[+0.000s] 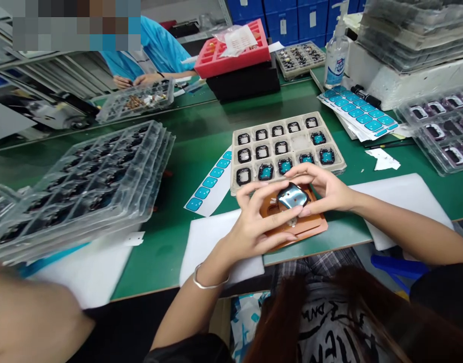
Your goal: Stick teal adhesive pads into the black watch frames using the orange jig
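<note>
Between my two hands is a glossy dark watch case (292, 195), its shiny face tilted up. My left hand (256, 217), with a silver bangle on the wrist, grips its left and lower edge with fingers and thumb. My right hand (326, 189) pinches the right side. Beneath them lies an orange-brown fixture pad (310, 229) on the green table, partly hidden by my fingers. Just beyond stands a beige tray (237, 189) of square black frames, several with blue film in them; one compartment holds no frame.
Left of the tray lies a strip of blue stickers (209, 185). Stacked clear trays (140, 201) stand further left. Sticker sheets (362, 113), a sanitizer bottle (335, 60) and another parts tray (424, 136) are at right. Across the table, a co-worker's hands (140, 79) are over a parts tray.
</note>
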The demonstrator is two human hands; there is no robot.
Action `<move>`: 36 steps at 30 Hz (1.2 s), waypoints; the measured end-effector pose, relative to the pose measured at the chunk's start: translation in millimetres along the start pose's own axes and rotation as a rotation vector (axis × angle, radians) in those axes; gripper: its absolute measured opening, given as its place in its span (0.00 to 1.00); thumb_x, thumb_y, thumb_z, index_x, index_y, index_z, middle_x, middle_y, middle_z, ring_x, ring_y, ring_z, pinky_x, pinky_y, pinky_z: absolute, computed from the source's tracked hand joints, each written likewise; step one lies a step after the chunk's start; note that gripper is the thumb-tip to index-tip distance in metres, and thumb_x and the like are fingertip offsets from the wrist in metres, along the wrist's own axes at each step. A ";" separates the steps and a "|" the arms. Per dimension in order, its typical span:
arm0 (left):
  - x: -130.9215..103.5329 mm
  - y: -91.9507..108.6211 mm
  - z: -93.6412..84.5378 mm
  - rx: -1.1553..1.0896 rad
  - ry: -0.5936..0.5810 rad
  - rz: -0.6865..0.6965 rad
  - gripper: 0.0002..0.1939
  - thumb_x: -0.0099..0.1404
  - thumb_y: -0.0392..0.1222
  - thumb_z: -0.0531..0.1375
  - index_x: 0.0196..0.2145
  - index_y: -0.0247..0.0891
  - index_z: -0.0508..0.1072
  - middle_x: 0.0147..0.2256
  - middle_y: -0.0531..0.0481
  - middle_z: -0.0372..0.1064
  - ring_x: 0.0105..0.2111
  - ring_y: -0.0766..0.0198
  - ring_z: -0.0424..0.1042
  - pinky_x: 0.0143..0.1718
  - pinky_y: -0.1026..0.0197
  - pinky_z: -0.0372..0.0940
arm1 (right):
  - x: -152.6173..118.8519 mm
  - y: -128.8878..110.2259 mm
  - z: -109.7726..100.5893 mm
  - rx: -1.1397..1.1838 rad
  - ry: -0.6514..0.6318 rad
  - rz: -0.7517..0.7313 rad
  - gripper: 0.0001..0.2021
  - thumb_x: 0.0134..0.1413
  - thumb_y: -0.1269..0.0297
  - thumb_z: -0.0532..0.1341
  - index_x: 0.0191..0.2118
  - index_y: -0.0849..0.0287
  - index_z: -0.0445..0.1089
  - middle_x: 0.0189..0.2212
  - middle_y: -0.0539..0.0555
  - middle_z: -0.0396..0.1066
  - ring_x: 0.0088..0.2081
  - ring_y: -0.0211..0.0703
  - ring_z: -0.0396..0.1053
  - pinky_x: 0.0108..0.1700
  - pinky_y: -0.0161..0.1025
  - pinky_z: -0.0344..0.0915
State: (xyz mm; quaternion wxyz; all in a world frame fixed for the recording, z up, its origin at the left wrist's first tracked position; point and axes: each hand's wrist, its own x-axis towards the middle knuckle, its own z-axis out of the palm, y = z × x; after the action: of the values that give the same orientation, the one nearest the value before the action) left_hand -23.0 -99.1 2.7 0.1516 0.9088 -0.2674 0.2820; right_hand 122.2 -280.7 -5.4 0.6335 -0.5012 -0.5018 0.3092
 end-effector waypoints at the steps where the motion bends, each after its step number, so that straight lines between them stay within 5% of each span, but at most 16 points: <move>1: 0.1 0.0 -0.9 0.016 0.013 0.004 0.28 0.68 0.52 0.59 0.64 0.58 0.58 0.62 0.42 0.54 0.58 0.46 0.53 0.56 0.40 0.55 | 0.5 -0.4 -1.3 0.059 -0.007 0.023 0.31 0.41 0.60 0.75 0.51 0.56 0.64 0.49 0.57 0.73 0.51 0.47 0.73 0.56 0.46 0.67; 7: 0.1 -4.9 -2.8 0.151 0.151 -0.085 0.26 0.69 0.49 0.58 0.63 0.57 0.60 0.58 0.43 0.59 0.53 0.48 0.57 0.52 0.44 0.56 | 1.6 -7.8 -6.5 0.362 -0.034 0.170 0.28 0.41 0.60 0.74 0.50 0.59 0.70 0.42 0.55 0.78 0.45 0.45 0.76 0.53 0.43 0.68; 12: -1.3 -7.2 -2.6 0.176 0.185 -0.089 0.23 0.68 0.49 0.59 0.60 0.55 0.65 0.57 0.43 0.60 0.52 0.49 0.59 0.52 0.45 0.56 | 1.9 -7.8 -6.6 0.413 -0.069 0.116 0.24 0.42 0.65 0.75 0.48 0.57 0.73 0.41 0.51 0.78 0.43 0.39 0.75 0.51 0.38 0.68; 16: -0.6 -5.6 -3.2 0.208 0.194 -0.084 0.24 0.67 0.48 0.61 0.60 0.55 0.66 0.57 0.44 0.62 0.51 0.50 0.60 0.51 0.46 0.56 | 2.0 -3.4 -5.2 0.287 -0.086 -0.052 0.26 0.42 0.69 0.75 0.50 0.53 0.73 0.44 0.50 0.75 0.48 0.39 0.72 0.53 0.37 0.67; 22: 0.8 -5.4 -3.7 0.277 0.236 -0.054 0.27 0.64 0.43 0.64 0.60 0.54 0.66 0.55 0.45 0.63 0.50 0.50 0.58 0.51 0.47 0.57 | 0.6 2.5 -5.1 -0.054 -0.015 -0.261 0.27 0.44 0.62 0.75 0.52 0.54 0.72 0.47 0.54 0.72 0.50 0.44 0.70 0.54 0.43 0.66; 36: -1.2 -7.0 -4.7 0.425 0.240 0.138 0.23 0.61 0.38 0.66 0.54 0.43 0.72 0.47 0.44 0.71 0.46 0.53 0.58 0.46 0.51 0.62 | 0.8 0.0 -5.2 -0.316 0.028 -0.339 0.25 0.48 0.53 0.72 0.51 0.54 0.72 0.47 0.54 0.75 0.48 0.49 0.68 0.52 0.50 0.62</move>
State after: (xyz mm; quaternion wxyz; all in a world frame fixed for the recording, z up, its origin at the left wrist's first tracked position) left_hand -21.9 -90.9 4.8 -0.0317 0.8600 -0.2436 0.4473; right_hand 127.4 -281.7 -5.1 0.5970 -0.5070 -0.6121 0.1091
